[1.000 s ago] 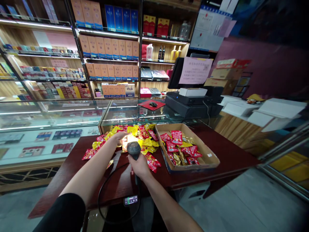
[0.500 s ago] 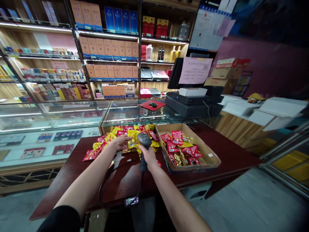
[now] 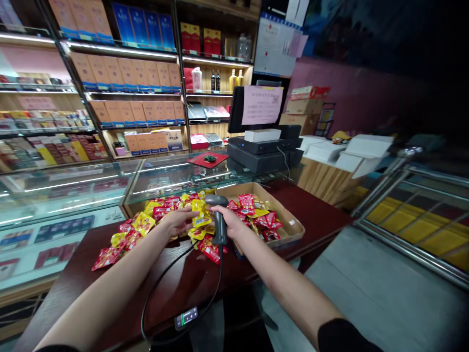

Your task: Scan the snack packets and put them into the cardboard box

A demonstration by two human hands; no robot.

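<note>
My right hand (image 3: 230, 221) is wrapped round a black barcode scanner (image 3: 220, 230), its head tipped to the left. My left hand (image 3: 178, 223) pinches a small yellow snack packet (image 3: 200, 215) just in front of the scanner head, above the dark red table. Under and behind both hands spreads a loose pile of red and yellow snack packets (image 3: 143, 223). To the right of the scanner, a shallow cardboard box (image 3: 295, 233) holds several more packets, mostly red with some gold. From the scanner grip a black cable (image 3: 161, 279) loops down over the table's near edge.
A small device with a lit screen (image 3: 186, 318) lies at the table's near edge. Behind the table stand a glass display counter (image 3: 161, 175) and a monitor (image 3: 236, 111) with a paper on it. A metal railing (image 3: 406, 234) is at the right.
The view has swung to the right. My left hand has brought the yellow packet up close to the scanner, and the scanner has turned so its head points left.
</note>
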